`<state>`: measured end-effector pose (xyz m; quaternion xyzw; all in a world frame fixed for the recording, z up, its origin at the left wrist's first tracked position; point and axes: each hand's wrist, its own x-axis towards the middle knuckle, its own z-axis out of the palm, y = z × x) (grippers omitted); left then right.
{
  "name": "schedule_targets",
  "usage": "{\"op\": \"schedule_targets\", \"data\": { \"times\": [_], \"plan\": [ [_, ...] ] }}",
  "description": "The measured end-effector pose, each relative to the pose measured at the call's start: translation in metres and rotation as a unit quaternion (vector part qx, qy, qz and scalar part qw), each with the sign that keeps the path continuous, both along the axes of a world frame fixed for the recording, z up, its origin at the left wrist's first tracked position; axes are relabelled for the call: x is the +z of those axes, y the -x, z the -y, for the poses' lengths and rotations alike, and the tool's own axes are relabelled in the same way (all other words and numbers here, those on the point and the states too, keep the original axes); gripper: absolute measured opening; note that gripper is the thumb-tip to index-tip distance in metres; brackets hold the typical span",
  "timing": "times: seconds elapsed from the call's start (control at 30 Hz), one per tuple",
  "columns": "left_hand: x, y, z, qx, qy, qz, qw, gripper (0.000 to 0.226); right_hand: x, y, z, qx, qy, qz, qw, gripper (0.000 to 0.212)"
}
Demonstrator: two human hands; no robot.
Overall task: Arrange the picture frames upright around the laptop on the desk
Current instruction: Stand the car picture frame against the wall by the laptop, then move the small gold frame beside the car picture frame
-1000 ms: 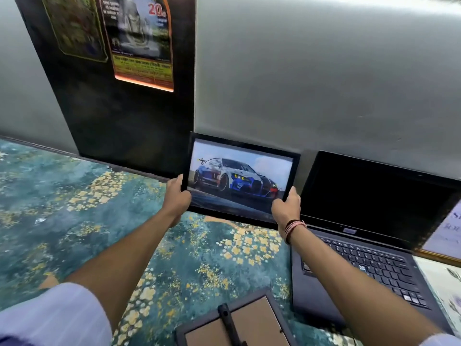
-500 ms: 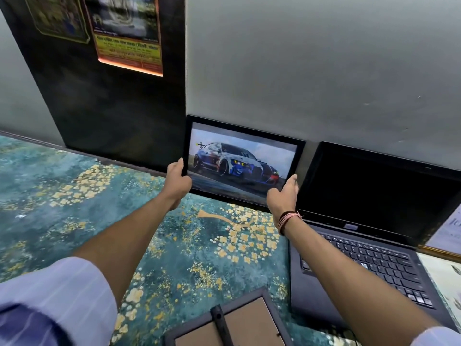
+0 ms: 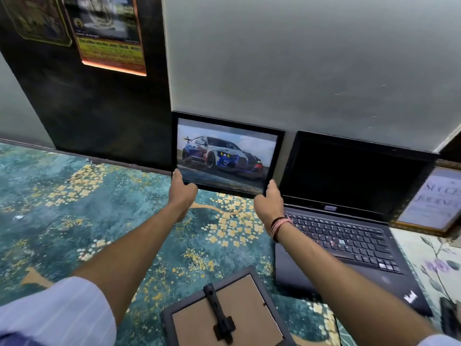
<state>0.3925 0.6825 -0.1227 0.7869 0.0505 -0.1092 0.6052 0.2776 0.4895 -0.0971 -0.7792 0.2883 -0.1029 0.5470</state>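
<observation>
A black picture frame with a racing-car photo (image 3: 225, 153) stands upright against the grey wall, just left of the open black laptop (image 3: 349, 211). My left hand (image 3: 181, 189) grips its lower left corner and my right hand (image 3: 269, 203) grips its lower right corner. Near the front edge a second frame (image 3: 224, 313) lies face down, its cardboard back and black stand showing. A gold-edged frame with printed text (image 3: 434, 203) stands upright to the right of the laptop.
The desk is covered by a teal cloth with yellow flowers (image 3: 74, 208). A dark wall panel with posters (image 3: 107, 96) rises behind the left part. A floral mat (image 3: 439, 265) lies at the right edge.
Both hands have pushed the car frame back toward the wall and set it more upright beside the laptop. My view has shifted left, so the gold-edged frame shows more fully.
</observation>
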Motion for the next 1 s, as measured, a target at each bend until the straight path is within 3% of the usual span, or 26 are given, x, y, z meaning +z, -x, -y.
{"op": "schedule_targets", "data": {
  "times": [0.2,0.33,0.47,0.63,0.73,0.8,0.93,1.0],
  "plan": [
    [0.014,0.078,0.057,-0.028,0.003,-0.010,1.000,0.079,-0.003,0.078,0.050,-0.001,0.008,0.045,0.999,0.054],
    [0.024,0.128,0.119,-0.089,-0.001,0.040,0.995,0.066,0.001,0.128,0.126,-0.104,0.056,0.093,0.989,0.032],
    [0.026,0.179,0.211,-0.176,0.008,0.088,0.980,0.051,0.003,0.177,0.223,-0.220,0.047,0.100,0.969,0.031],
    [0.027,0.233,0.330,-0.271,0.008,0.132,0.953,0.050,-0.006,0.223,0.341,-0.293,0.039,0.085,0.952,0.026],
    [0.031,0.260,0.399,-0.318,0.020,0.099,0.943,0.050,-0.003,0.242,0.396,-0.255,0.033,0.082,0.963,0.025],
    [0.029,0.272,0.440,-0.349,0.028,0.101,0.931,0.048,-0.004,0.247,0.427,-0.201,0.044,0.064,0.976,0.037],
    [0.030,0.279,0.499,-0.280,0.024,0.072,0.957,0.037,-0.009,0.249,0.468,-0.117,0.031,0.059,0.991,0.053],
    [0.035,0.278,0.518,-0.241,0.008,0.075,0.968,0.045,-0.005,0.246,0.477,-0.115,-0.001,0.075,0.991,0.060]
  ]
}}
